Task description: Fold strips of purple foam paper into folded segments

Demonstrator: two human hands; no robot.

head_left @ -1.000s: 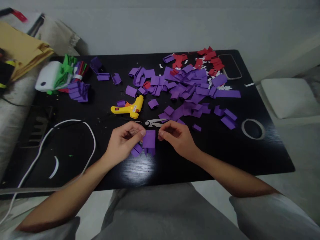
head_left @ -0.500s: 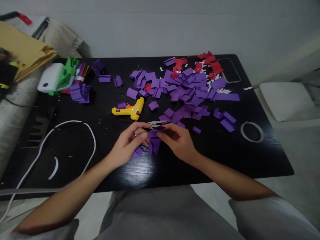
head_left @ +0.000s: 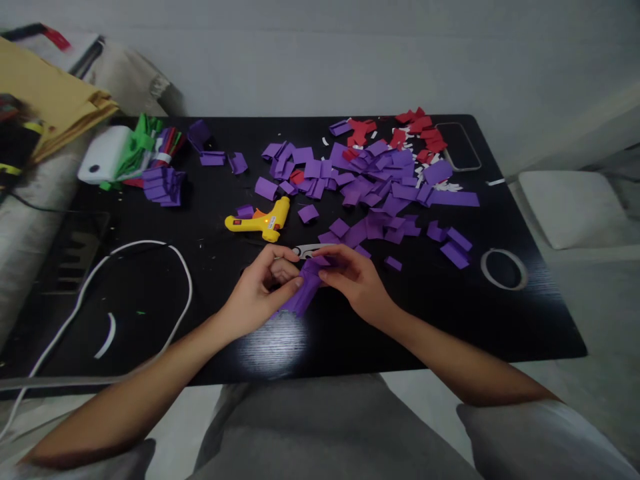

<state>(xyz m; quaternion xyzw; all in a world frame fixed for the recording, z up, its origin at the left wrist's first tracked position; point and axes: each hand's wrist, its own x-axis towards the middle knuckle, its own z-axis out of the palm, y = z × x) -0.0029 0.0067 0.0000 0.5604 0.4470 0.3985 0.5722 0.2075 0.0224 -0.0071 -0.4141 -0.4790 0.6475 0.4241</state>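
- Left hand [head_left: 257,287] was narrowed, thumb tip against the left side of a folded purple piece [head_left: 311,275], fingers curled behind it.
- Right hand [head_left: 359,281] pinched the same piece at its upper right, thumb in front.
- Piece sat between the two hands, above the near part of the black tabletop [head_left: 350,350], tilted, lower end leaning left. Could not tell whether the purple at that lower end was all one piece.
- Judged best: a light pinch close to the folds, since thin stock like this would likely crease under hard thumbs.
- Left grip seemed suited to steadying, leaving the right to line up edges; squaring them before any firm press looked wise.
- Scissors [head_left: 304,251] lay just beyond the fingertips, partly hidden; knuckles were best kept clear of them.
- Yellow glue gun [head_left: 260,222] lay farther off, a small light showing on it. Prudent to treat its nozzle as hot.
- Loose purple pieces [head_left: 377,177] were heaped beyond the right hand, well out of the fingers' way.
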